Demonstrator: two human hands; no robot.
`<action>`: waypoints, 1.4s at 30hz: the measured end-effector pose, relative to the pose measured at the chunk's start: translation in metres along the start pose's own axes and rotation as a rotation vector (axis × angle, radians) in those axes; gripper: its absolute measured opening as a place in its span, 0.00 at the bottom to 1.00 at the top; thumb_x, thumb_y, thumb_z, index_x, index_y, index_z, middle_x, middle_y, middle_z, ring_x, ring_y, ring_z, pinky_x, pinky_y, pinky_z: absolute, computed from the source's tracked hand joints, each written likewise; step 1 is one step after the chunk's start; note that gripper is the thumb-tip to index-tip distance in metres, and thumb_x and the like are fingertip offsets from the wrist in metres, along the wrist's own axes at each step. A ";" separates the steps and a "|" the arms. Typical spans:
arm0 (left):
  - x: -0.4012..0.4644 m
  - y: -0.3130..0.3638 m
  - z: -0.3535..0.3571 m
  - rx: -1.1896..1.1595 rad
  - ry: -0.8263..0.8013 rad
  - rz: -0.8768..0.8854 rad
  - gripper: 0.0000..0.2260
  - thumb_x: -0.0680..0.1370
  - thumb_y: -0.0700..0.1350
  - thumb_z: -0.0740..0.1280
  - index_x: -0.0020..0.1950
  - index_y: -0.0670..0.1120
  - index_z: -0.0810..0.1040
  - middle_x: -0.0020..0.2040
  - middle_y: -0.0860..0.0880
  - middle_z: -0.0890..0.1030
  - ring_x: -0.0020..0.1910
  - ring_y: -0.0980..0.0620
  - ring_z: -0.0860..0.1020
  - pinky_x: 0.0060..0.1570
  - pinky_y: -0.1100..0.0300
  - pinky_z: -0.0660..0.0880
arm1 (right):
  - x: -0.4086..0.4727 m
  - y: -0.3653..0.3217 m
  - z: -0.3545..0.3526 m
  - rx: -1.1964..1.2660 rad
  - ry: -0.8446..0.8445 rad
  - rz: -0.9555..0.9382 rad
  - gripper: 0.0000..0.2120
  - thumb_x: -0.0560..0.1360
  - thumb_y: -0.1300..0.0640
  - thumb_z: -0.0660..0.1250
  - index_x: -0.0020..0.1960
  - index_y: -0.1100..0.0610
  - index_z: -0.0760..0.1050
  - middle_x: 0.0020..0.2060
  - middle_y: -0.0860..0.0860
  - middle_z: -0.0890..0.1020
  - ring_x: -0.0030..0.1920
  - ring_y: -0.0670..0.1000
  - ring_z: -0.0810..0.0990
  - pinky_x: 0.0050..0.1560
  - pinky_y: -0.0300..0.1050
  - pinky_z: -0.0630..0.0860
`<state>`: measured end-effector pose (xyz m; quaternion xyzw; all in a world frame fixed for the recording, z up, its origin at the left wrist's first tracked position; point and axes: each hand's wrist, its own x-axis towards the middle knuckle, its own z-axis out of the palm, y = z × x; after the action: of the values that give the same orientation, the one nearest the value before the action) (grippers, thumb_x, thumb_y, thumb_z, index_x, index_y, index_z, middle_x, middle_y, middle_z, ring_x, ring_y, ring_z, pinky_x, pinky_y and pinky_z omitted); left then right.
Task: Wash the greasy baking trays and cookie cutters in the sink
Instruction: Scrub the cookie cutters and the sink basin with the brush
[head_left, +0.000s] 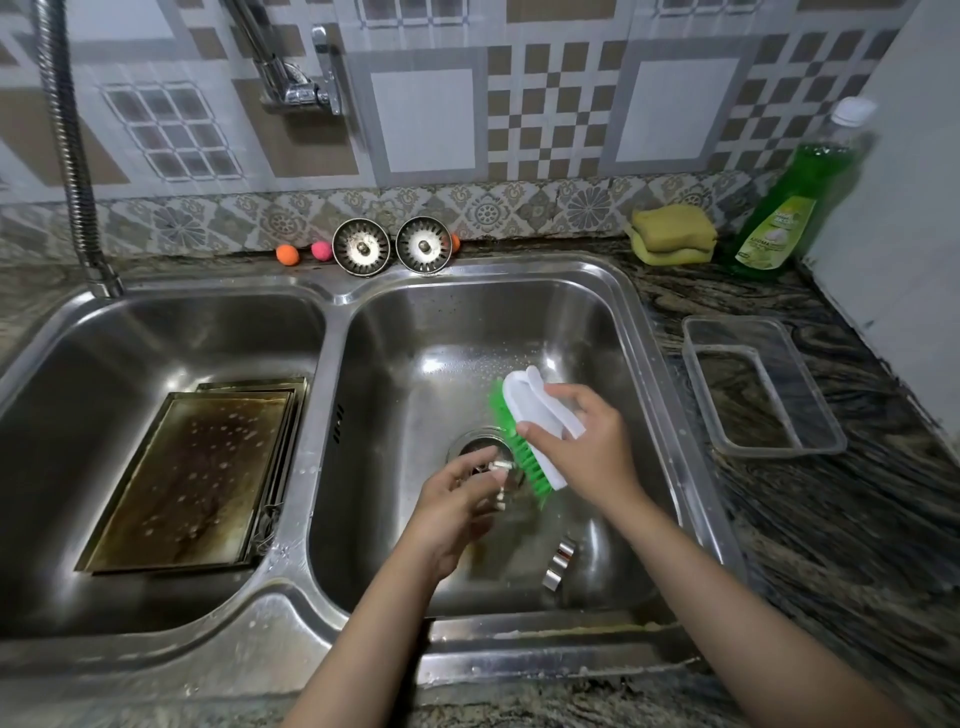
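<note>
Cookie cutters are mid-wash: the left hand (457, 506) pinches one small cutter (496, 470) over the right basin's drain, the right hand (582, 436) grips a green-bristled scrub brush (524, 431) against it. Three more cutters (558, 564) wait nearer. Greasy baking trays (192, 478) lie stacked in the left basin, apparently unscrubbed.

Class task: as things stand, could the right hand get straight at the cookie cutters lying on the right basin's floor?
Probably not: the right hand grips the brush, though nothing covers the cookie cutters.
</note>
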<state>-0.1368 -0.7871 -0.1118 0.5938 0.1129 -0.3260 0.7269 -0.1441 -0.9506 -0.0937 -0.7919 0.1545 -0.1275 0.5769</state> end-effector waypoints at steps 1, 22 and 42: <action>0.000 0.001 0.001 0.082 -0.007 0.047 0.18 0.71 0.38 0.73 0.60 0.48 0.77 0.37 0.52 0.82 0.32 0.56 0.77 0.37 0.61 0.70 | 0.002 -0.003 -0.001 0.067 -0.016 0.018 0.21 0.63 0.53 0.80 0.54 0.50 0.78 0.50 0.48 0.82 0.47 0.47 0.79 0.42 0.32 0.74; -0.007 -0.007 0.013 -0.240 0.374 0.315 0.09 0.71 0.38 0.73 0.49 0.42 0.79 0.39 0.49 0.83 0.46 0.45 0.80 0.51 0.50 0.76 | -0.040 0.009 0.020 0.706 0.089 0.553 0.21 0.67 0.57 0.76 0.59 0.57 0.78 0.44 0.60 0.85 0.37 0.55 0.84 0.33 0.44 0.78; -0.010 0.007 0.007 -0.390 0.052 0.137 0.10 0.76 0.34 0.63 0.55 0.42 0.78 0.41 0.45 0.83 0.37 0.50 0.81 0.30 0.60 0.78 | -0.028 -0.007 0.012 0.397 -0.132 0.120 0.24 0.59 0.53 0.79 0.53 0.52 0.77 0.47 0.58 0.85 0.46 0.57 0.85 0.48 0.57 0.81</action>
<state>-0.1423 -0.7895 -0.0990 0.4564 0.1518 -0.2325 0.8453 -0.1647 -0.9273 -0.0908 -0.6586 0.1351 -0.0685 0.7371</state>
